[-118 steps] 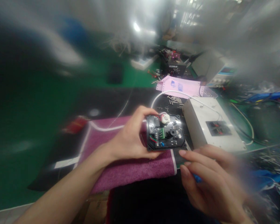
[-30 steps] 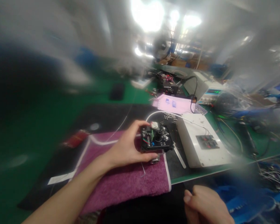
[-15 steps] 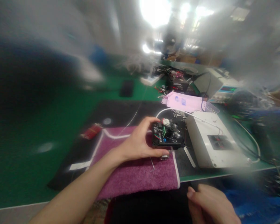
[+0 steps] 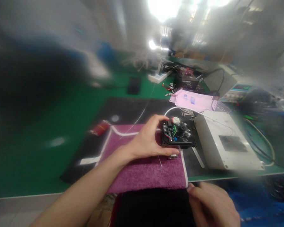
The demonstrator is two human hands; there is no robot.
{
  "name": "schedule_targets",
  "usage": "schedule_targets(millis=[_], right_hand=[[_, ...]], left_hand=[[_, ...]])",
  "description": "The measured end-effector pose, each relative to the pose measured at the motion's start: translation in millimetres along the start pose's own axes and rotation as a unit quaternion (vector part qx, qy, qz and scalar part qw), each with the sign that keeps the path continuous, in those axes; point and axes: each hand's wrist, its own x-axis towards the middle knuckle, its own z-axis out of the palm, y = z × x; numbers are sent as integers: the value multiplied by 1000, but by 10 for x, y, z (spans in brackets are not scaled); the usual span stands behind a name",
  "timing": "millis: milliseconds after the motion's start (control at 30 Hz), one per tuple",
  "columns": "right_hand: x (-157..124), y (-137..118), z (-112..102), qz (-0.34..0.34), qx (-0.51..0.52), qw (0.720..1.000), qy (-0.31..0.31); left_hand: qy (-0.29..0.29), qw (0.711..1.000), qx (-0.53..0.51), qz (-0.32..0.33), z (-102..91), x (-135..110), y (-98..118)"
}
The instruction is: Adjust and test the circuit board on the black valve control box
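Observation:
My left hand [image 4: 145,142] grips a black square device with an open circuit board [image 4: 178,132] by its left side. Thumb and fingers span its near and far edges. The board carries a white connector, a small green upright board and a black round part in the middle. Under it lies a purple towel [image 4: 137,176] with white edging. A thin bent wire [image 4: 160,164] rests on the towel near my thumb. My right hand [image 4: 213,203] is low at the table's front edge, by the towel's corner, fingers curled closed; whatever they may hold is hidden.
Right of the device stands a white metal box [image 4: 210,138] with a white cable. A flat strip [image 4: 198,157] lies between them. Behind are loose metal pins [image 4: 187,112], pink paper sheets [image 4: 195,101] and a bench instrument [image 4: 239,88]. A red component [image 4: 100,127] lies on the black mat [image 4: 118,107].
The view has shifted slightly, so the bench scene sits further right. My left hand keeps its grip on the device. My right hand, still curled, appears closer to the towel's corner.

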Motion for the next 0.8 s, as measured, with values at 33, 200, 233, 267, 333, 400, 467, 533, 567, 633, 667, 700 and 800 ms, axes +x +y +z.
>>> schedule_targets(millis=[33,200,233,267,333,400,467,533,567,633,667,700,800], right_hand=[[8,3,8,-5,1,1000,-1],[-14,21,33,-3,5,1000,-11],[-29,18,34,2,7,1000,-18],[-46,12,36,6,13,999,-32],[-77,-11,52,10,28,998,-55],[-101,-42,93,10,42,997,-57],[-120,-66,156,2,44,998,-46],[-142,-75,225,-4,33,999,-42],[-154,-75,254,-9,25,999,-40],[-181,-74,294,-17,16,999,-37],[-195,-74,304,-22,14,999,-35],[-209,-75,307,-25,12,999,-31],[-256,-78,301,-19,3,999,-37]], left_hand=[[0,1000,1,0,0,0,-1],[2,1000,5,-1,-1,-1,2],[2,1000,7,-1,-4,0,7],[0,1000,10,-4,-7,0,14],[-5,1000,16,-15,-16,-1,28],[-13,999,20,-34,-26,-5,33],[-21,998,24,-58,-31,-11,21],[-23,996,19,-80,-27,-17,-6],[-22,996,15,-89,-23,-18,-20],[-18,994,8,-103,-12,-19,-38],[-16,994,6,-107,-7,-17,-40],[-14,994,5,-109,-4,-15,-39],[-15,994,10,-108,-3,-7,-20]])
